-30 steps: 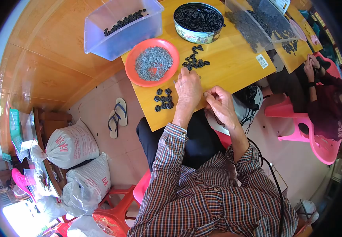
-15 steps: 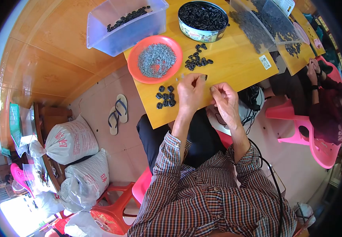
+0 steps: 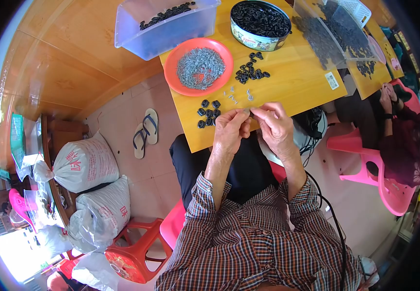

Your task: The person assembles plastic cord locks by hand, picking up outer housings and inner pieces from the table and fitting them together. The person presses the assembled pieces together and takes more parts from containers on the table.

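In the head view, a worker in a checked shirt brings both hands together at the near edge of a yellow table [image 3: 299, 93]. The left hand [image 3: 231, 130] pinches a small dark piece [image 3: 251, 114], mostly hidden behind the fingers; the right hand [image 3: 276, 130] closes in against it, its fingertips bunched, though whether it grips anything of its own cannot be told.

The work appears to be partway through. Near the left hand, a small cluster of black parts [image 3: 209, 113] stands in rough rows, apart from the rest, and looks like the finished share. Farther in, a looser scatter of black pieces [image 3: 252, 74] seems to be awaiting its turn, and a round tin [image 3: 256, 42] beyond, filled close to the brim with more, suggests plenty remains.

The clustered parts are dark, chunky and rounded, some showing openings; finer detail is too small to read. Slim grey bits [image 3: 250, 95], perhaps screws, lie strewn just ahead of the hands, with a heap of them in an orange dish [image 3: 172, 82].
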{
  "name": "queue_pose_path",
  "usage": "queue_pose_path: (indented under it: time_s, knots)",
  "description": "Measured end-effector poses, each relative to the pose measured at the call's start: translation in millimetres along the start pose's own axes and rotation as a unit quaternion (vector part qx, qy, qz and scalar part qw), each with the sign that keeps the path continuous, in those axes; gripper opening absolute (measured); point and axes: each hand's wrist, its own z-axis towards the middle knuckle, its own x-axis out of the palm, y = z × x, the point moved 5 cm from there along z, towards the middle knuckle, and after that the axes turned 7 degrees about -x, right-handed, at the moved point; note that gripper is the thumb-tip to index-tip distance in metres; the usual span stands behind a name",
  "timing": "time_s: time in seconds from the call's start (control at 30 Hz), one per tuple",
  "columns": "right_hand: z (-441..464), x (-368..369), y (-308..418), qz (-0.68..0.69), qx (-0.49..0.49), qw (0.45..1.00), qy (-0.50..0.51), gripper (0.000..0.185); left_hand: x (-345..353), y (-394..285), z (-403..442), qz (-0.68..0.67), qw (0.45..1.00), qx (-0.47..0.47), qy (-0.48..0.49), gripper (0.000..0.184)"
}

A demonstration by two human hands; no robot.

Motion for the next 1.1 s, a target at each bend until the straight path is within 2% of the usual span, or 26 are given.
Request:
queue_pose_path:
  time_s: [0.03,0.2,0.3,0.37,0.4,0.43,0.47,0.5,0.57,0.7,0.77,0.97,1.1]
  knots:
    - [-0.9,2.7,0.9,-0.012,0.000,1.000,0.026,0.028,-3.1,0.0,-1.1,0.009,1.000,0.000,-0.008,0.017]
    - [-1.5,9.7,0.6,0.003,-0.030,0.999,0.013,0.023,-8.6,0.7,-6.6,0.038,0.999,-0.018,-0.026,0.017]
    - [-2.4,11.2,-1.9,-0.005,-0.012,1.000,0.017,0.019,-1.9,-1.8,-11.5,0.100,0.994,0.021,-0.044,0.022]
    - [-4.2,12.7,-5.1,-0.024,0.004,0.999,0.022,0.017,-1.6,-8.9,-16.0,0.280,0.948,0.085,-0.122,0.022]
    - [-5.2,11.7,-7.8,-0.027,0.020,0.999,0.004,0.015,-4.4,-6.3,-13.1,0.281,0.948,0.084,-0.121,0.022]
    - [-6.4,10.4,-9.8,-0.030,0.036,0.999,-0.014,0.014,-3.3,-17.2,-15.9,0.402,0.870,0.232,-0.166,0.018]
    - [-6.6,9.9,-9.4,-0.030,0.038,0.999,-0.014,0.014,2.6,-23.6,-22.6,0.505,0.753,0.371,-0.203,0.014]
    - [-6.4,8.2,-10.5,-0.018,0.056,0.998,-0.024,0.013,5.4,-26.7,-23.0,0.505,0.753,0.370,-0.202,0.014]
    - [-6.9,6.9,-12.5,-0.006,0.075,0.997,-0.035,0.012,13.2,-34.0,-26.1,0.590,0.665,0.375,-0.264,0.008]
    - [-8.2,5.0,-16.2,0.019,0.108,0.992,-0.056,0.010,14.4,-33.1,-15.2,0.624,0.639,0.361,-0.269,0.007]
    - [-8.1,4.7,-16.7,0.029,0.125,0.990,-0.056,0.009,15.1,-30.0,-8.8,0.662,0.605,0.355,-0.264,0.007]
    - [-10.4,4.2,-20.6,0.060,0.160,0.984,-0.054,0.009,18.8,-30.0,-3.5,0.686,0.581,0.335,-0.282,0.006]
    - [-20.3,10.1,-32.9,0.160,0.260,0.952,-0.034,0.011,15.3,-30.6,1.4,0.679,0.597,0.311,-0.294,0.011]
